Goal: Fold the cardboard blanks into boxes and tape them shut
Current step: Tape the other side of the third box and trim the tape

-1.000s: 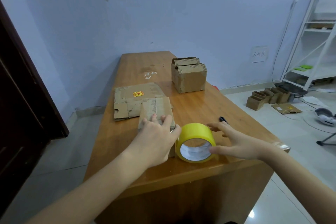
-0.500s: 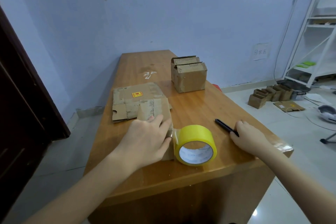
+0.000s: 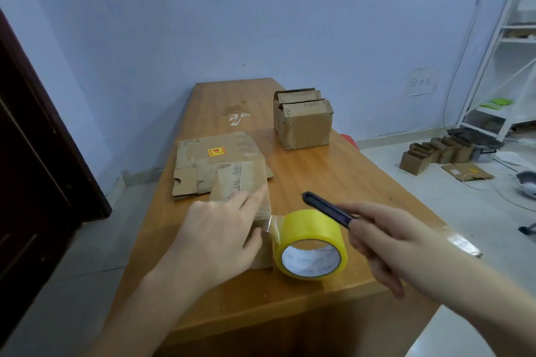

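Black cutter (image 3: 327, 209), off the table a moment ago, now sits pinched in the right hand (image 3: 385, 243) above the yellow tape roll (image 3: 311, 243), while the flat-fingered left hand (image 3: 214, 238) pins the small box (image 3: 240, 182), so cutting the strip likely comes next.

One tape roll (image 3: 311, 243), one cutter (image 3: 327, 209).

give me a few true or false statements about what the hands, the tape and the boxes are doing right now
1. The right hand holds a black cutter. True.
2. The yellow tape roll lies flat on its side. False: it stands on edge, with a strip running to the box.
3. The left hand presses on the small box. True.
4. The folded box at the far end is taped shut. False: its top flaps stand open.
5. The flat blanks are on the floor. False: they lie on the table.
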Tool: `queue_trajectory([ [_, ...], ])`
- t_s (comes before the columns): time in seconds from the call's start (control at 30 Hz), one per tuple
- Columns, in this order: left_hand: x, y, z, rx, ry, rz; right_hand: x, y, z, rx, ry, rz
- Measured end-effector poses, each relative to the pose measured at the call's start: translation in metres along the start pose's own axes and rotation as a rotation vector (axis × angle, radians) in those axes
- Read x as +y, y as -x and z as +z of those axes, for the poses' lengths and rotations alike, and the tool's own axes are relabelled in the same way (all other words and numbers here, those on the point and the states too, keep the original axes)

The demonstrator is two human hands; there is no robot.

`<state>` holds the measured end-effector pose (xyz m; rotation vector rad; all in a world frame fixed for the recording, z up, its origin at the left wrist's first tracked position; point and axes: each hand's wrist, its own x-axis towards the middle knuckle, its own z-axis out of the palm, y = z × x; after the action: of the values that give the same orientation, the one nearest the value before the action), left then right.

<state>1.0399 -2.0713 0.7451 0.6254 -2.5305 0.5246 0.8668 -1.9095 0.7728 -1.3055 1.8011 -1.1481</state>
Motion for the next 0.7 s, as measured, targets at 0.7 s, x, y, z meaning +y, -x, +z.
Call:
queue_trajectory([
  [0.7, 0.002, -0.01, -0.001, -0.156, 0.129, -0.19, -0.005, -0.019, 0.022, 0.097, 0.368, -0.027],
])
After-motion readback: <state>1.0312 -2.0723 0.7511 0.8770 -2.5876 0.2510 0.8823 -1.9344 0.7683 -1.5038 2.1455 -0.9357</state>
